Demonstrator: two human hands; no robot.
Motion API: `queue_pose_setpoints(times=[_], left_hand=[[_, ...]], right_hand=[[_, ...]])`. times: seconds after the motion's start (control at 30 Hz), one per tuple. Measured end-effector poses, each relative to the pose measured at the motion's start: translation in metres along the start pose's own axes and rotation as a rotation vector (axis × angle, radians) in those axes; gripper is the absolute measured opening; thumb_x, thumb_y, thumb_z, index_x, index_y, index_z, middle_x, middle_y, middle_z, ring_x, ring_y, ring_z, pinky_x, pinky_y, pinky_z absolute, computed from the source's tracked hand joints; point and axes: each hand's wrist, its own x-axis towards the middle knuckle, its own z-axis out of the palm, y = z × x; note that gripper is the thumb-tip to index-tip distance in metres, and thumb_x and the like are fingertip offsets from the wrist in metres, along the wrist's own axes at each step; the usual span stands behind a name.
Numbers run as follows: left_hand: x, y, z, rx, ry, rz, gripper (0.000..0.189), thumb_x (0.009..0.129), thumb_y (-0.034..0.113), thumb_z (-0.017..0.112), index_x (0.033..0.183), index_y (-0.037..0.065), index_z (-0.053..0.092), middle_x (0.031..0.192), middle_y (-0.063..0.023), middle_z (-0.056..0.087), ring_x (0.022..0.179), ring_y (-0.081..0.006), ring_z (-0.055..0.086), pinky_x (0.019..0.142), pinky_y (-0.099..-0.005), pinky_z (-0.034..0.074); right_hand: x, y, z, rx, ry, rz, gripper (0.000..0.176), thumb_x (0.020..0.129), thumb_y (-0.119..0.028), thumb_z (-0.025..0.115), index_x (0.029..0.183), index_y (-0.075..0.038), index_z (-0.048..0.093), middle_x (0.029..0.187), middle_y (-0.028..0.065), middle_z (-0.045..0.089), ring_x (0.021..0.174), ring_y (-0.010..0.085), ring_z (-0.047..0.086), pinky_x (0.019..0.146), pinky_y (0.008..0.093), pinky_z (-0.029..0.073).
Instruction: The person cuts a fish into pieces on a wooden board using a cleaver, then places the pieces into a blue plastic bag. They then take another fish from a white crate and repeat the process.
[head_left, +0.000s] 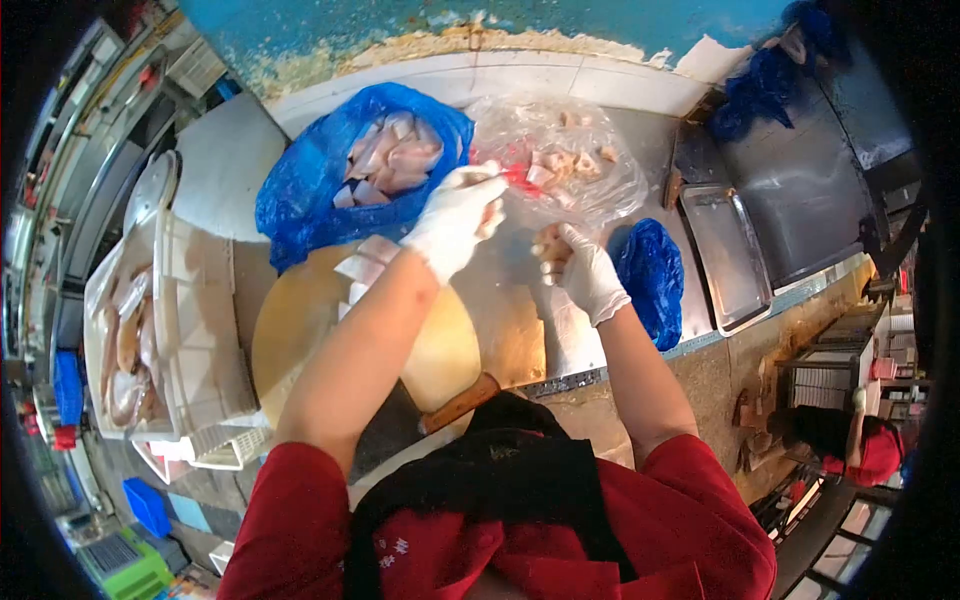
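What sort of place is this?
Probably a commercial kitchen or food-processing room: pale cut pieces that look like raw meat or fish fill a blue plastic bag, beside a round cutting board and a shallow metal tray.

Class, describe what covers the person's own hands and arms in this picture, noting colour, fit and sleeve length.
The left hand and right hand each wear a thin, close-fitting white glove reaching the wrist. The forearms are uncovered up to short, plain red sleeves, which end around the elbows.
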Motion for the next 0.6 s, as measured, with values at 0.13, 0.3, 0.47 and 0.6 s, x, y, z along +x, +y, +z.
queue_pose_setpoints(times=[0.13, 0.3, 0.47, 0.6], left_hand=[[0.030, 0.013, 0.056, 0.228, -0.004, 0.254, 0.050, 0.093, 0.017, 0.068, 0.140, 0.011, 0.050, 0.115, -0.0077, 0.061, 0.086, -0.0175, 0.063, 0.072, -0.0285, 0.055], [-0.058, 0.069, -0.020, 0.741, 0.113, 0.571, 0.072, 0.091, 0.022, 0.071, 0.149, 0.001, 0.036, 0.139, -0.0188, 0.053, 0.120, -0.0225, 0.056, 0.098, -0.0322, 0.047], [-0.166, 0.022, -0.152, 1.149, 0.456, 0.344, 0.078, 0.079, 0.023, 0.081, 0.144, -0.002, 0.045, 0.135, -0.0215, 0.058, 0.124, -0.0234, 0.056, 0.104, -0.0365, 0.044], [-0.205, -0.044, -0.131, 1.125, 0.417, 0.194, 0.098, 0.067, 0.030, 0.087, 0.149, 0.004, 0.039, 0.121, -0.0260, 0.059, 0.113, -0.0375, 0.059, 0.096, -0.0442, 0.046]], right_hand=[[0.036, -0.041, -0.034, 0.182, 0.030, -0.186, 0.027, 0.100, -0.025, 0.056, 0.115, -0.003, 0.061, 0.092, 0.0059, 0.067, 0.077, 0.0179, 0.062, 0.067, 0.0323, 0.052], [0.023, -0.071, 0.002, -0.516, 0.240, -0.376, 0.023, 0.094, -0.017, 0.064, 0.111, -0.001, 0.064, 0.085, 0.0016, 0.065, 0.071, 0.0111, 0.061, 0.063, 0.0237, 0.050], [0.006, 0.006, 0.094, -0.981, -0.207, -0.445, 0.057, 0.079, -0.017, 0.075, 0.131, 0.001, 0.058, 0.115, 0.0189, 0.068, 0.104, 0.0237, 0.066, 0.095, 0.0349, 0.050], [0.004, 0.036, 0.182, -1.731, -0.660, -0.630, 0.112, 0.060, -0.024, 0.086, 0.155, -0.026, 0.028, 0.156, 0.0270, 0.025, 0.139, 0.0492, 0.031, 0.113, 0.0507, 0.034]])
